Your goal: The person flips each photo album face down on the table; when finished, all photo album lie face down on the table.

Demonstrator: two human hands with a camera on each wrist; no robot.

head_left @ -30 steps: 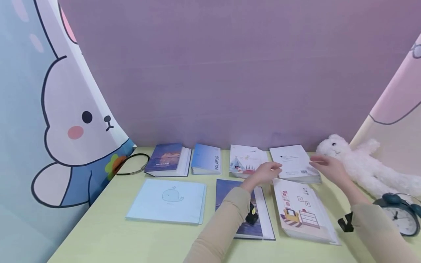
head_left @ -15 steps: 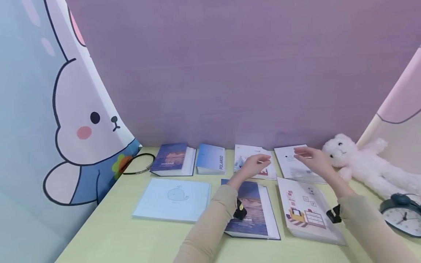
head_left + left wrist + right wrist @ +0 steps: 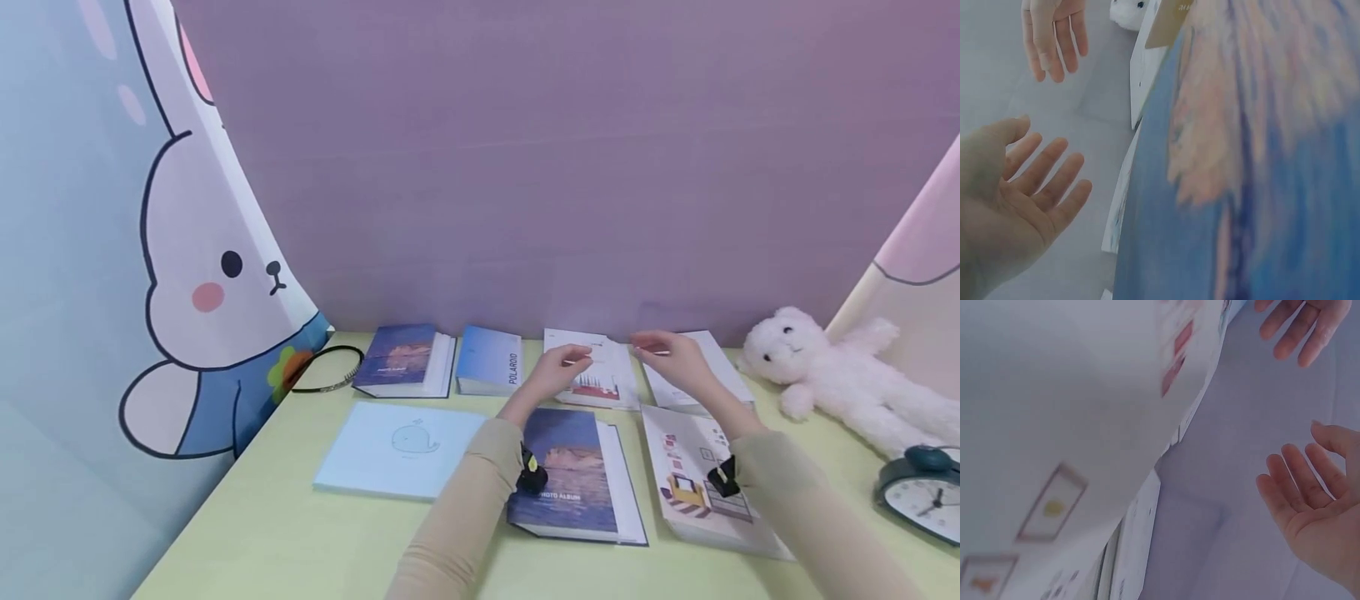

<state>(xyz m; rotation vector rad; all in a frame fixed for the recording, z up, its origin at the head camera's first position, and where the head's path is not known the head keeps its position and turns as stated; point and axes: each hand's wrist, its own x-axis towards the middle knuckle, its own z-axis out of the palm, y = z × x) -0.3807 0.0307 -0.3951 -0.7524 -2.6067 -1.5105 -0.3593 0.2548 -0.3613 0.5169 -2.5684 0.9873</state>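
Two open hands above the small white albums at the back of the desk

Both hands have moved leftward along the back row since a second ago: the left hand [image 3: 558,371] now hovers over the white album with a tent picture [image 3: 600,379], and the right hand [image 3: 671,354] has left the plain white album [image 3: 705,375] edge and hangs between the two albums. The fingers of both hands are straight and relaxed, apart from each other, holding nothing; the wrist views confirm this. So no album is gripped yet, I judge. The tent album lies flat, just behind the dark blue photo album [image 3: 573,475], near the wall; its long axis runs from the wall toward the person, the spine side to the left as far as I can tell.
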